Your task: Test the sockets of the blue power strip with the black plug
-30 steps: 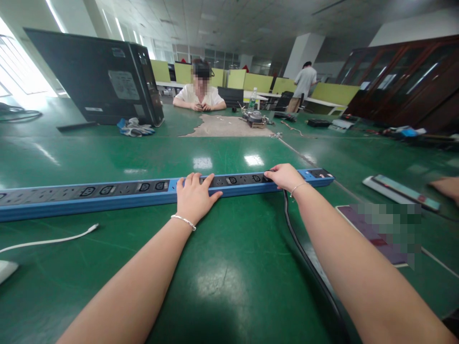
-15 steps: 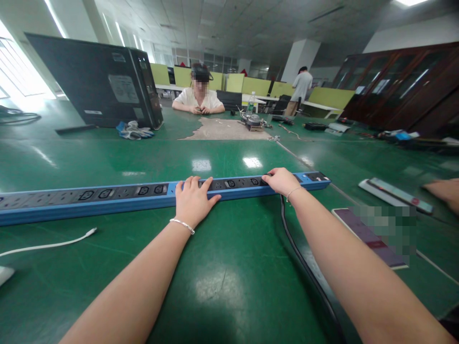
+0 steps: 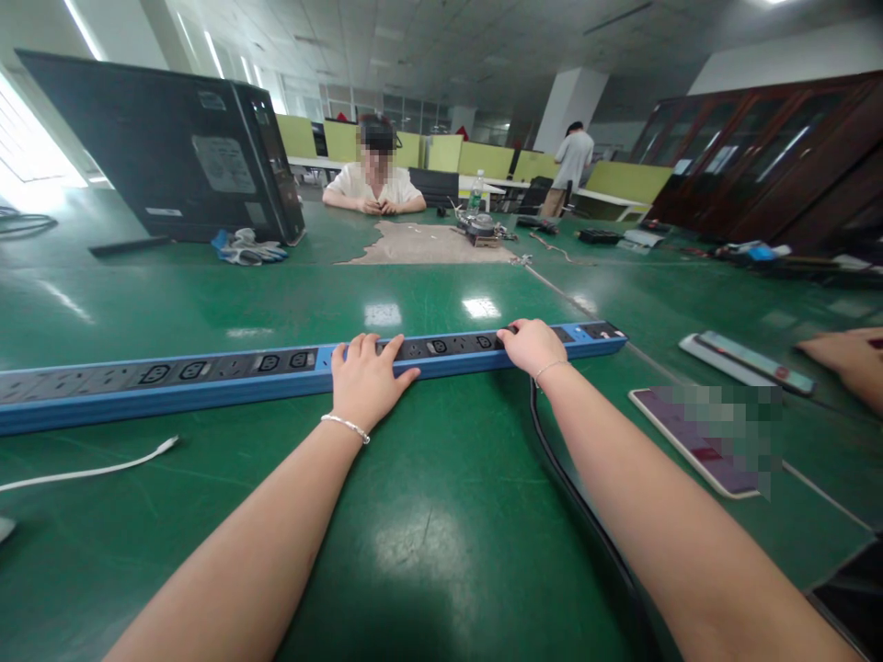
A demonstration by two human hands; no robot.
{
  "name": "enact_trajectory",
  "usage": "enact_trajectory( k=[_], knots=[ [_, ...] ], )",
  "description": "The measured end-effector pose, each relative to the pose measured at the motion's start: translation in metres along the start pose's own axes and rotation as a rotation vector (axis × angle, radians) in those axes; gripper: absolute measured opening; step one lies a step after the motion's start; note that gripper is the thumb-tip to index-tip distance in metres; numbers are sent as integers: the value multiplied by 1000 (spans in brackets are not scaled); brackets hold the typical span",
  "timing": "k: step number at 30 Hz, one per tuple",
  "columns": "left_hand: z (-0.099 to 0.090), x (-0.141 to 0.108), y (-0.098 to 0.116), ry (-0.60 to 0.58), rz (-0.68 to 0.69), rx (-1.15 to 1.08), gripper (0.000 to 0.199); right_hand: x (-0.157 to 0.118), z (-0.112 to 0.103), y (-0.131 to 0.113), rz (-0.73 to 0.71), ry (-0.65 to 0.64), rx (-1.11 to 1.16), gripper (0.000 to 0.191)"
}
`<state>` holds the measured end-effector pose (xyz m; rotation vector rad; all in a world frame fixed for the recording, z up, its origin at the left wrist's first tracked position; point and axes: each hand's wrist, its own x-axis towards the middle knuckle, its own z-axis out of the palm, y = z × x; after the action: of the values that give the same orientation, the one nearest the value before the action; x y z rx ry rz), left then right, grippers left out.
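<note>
A long blue power strip with black sockets lies across the green table. My left hand rests on its middle with the fingers spread and the thumb out over the front edge. Near the strip's right end, my right hand is closed around a black power plug, which sits at a socket; how deep it is in is hidden by the fingers. From under that hand a thick black cable runs down over the table toward me.
A phone and another slim device lie at right, beside another person's hand. A white cable lies at left. Farther back are a black computer case, gloves, a bottle and a seated person.
The view has shifted slightly, so everything sits a little farther left and higher. Both hands keep their places on the power strip, the right still on the plug.
</note>
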<state>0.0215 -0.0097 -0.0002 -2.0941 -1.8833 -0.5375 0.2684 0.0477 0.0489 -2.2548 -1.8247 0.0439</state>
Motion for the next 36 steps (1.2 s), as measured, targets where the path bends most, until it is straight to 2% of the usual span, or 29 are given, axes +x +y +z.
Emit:
enact_trajectory(
  k=[8, 16, 22, 28, 36],
  knots=[
    [-2, 0, 0, -6, 0, 6, 58, 0, -15, -11, -68, -115, -202, 40],
    [0, 0, 0, 3, 14, -8, 58, 3, -20, -10, -135, -146, -291, 43],
    [-2, 0, 0, 5, 9, -5, 57, 7, -22, -7, -96, -132, -267, 48],
    [-3, 0, 0, -8, 0, -26, 57, 11, -22, -8, -101, -107, -278, 42],
    [-1, -1, 0, 9, 10, -11, 57, 22, -27, 19, -18, -206, -12, 43]
  ],
)
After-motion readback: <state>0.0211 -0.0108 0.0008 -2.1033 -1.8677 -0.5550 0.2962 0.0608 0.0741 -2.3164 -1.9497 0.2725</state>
